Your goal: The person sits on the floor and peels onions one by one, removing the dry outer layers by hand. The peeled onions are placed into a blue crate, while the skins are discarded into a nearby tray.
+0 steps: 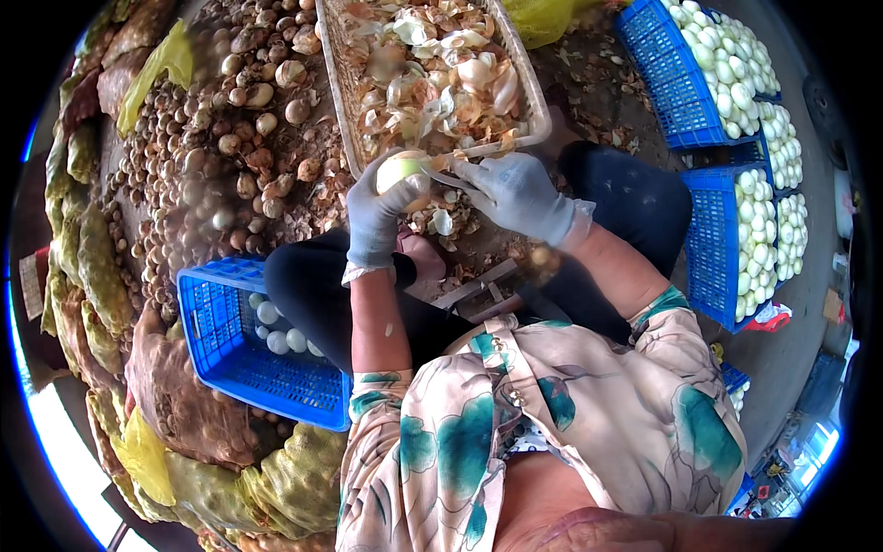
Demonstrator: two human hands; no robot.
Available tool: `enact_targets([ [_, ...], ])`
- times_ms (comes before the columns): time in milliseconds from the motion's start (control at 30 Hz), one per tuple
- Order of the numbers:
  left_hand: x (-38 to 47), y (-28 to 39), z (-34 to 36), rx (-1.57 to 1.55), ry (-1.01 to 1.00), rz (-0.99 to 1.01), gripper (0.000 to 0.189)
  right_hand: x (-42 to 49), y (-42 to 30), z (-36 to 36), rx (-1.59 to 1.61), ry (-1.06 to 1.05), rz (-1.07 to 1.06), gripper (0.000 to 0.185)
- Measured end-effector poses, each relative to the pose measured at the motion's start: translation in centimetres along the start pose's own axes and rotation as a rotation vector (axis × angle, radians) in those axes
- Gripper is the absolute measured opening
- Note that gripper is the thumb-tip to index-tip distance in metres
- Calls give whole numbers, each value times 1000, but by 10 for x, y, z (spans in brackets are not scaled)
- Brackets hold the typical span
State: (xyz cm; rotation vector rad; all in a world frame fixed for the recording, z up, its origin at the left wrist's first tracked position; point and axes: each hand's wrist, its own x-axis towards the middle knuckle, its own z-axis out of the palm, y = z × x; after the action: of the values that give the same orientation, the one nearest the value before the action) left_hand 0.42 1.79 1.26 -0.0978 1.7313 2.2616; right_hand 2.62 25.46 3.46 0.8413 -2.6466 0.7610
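Observation:
My left hand (pixel 378 214), in a pale grey knit glove, is closed around a partly peeled onion (pixel 402 172) at the near rim of a dirty white tray (pixel 543 103). My right hand (pixel 516 192), gloved alike, grips a small knife, whose curved blade (pixel 448 180) lies at the onion's right side. The knife's handle is hidden in my fingers. Dry onion skins (pixel 441 76) fill the tray.
Unpeeled onions (pixel 179 159) cover the floor at the left, beside filled mesh sacks (pixel 186 393). A blue plastic crate (pixel 269 397) near my left knee holds several peeled onions (pixel 277 341). Blue crates (pixel 710 241) of peeled onions stand at the right.

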Motion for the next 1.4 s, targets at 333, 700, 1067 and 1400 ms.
enact_targets([
  [333,0,-18,7,-312,-16,-150,78,-8,-7,18,-250,-63,121,42],
  [700,-1,-9,11,-189,-56,-33,83,9,-4,-18,1175,-303,906,29],
  [1067,-2,-8,10,236,-186,-102,75,13,-5,10,88,40,182,14],
  [1400,-13,15,21,26,-241,30,114,22,0,-30,1330,-108,695,17],
])
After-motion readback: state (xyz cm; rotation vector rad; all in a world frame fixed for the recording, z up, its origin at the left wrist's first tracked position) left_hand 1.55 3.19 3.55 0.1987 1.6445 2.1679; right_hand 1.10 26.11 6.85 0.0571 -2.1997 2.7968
